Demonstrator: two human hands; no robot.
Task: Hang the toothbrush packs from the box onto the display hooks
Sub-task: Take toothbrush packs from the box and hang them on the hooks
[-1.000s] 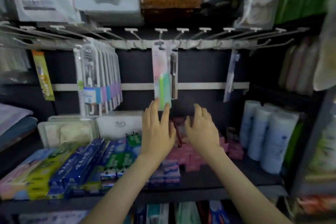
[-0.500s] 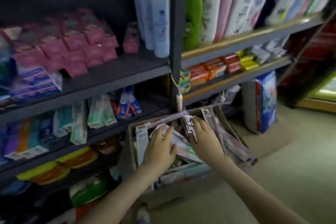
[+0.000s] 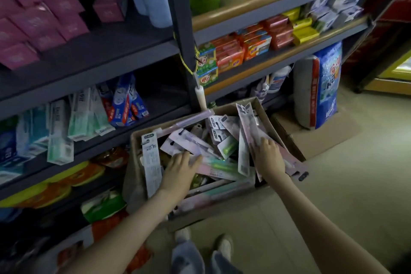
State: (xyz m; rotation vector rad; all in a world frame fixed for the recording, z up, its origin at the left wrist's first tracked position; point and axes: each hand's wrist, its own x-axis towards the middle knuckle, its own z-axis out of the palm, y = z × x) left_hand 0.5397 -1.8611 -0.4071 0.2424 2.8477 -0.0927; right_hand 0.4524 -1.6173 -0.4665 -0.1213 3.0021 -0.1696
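Down at the cardboard box (image 3: pixel 133 184) on the floor (image 3: pixel 333 184), brown and soft-edged with its flaps splayed, sat a loose jumble of toothbrush packs (image 3: pixel 189 140). They were flat, long cards with glossy plastic fronts in pale pink, white and mint. One white pack (image 3: pixel 151 162) stood on end against the left wall of the box.

The left hand (image 3: pixel 181 165) lay across the heap at left of centre. Its grip was slack, the fingers (image 3: pixel 196 159) nearly straight and resting on a pink pack, closed round nothing.

The right hand (image 3: pixel 270 155) was over at the right side, knuckles bent and fingertips down on a long pink pack (image 3: pixel 245 127) that leaned up against the right wall. Whether that grip had actually closed round it could not be told.

Behind the box ran dark metal shelves (image 3: pixel 111 140) holding boxed toothpaste (image 3: pixel 124 104).

A second before, both hands had been up at a hanging pack on the hook rail. Half a second before, they were close together over the middle of the box. Now they had spread apart, the left lower and the right gone out to the long pack.
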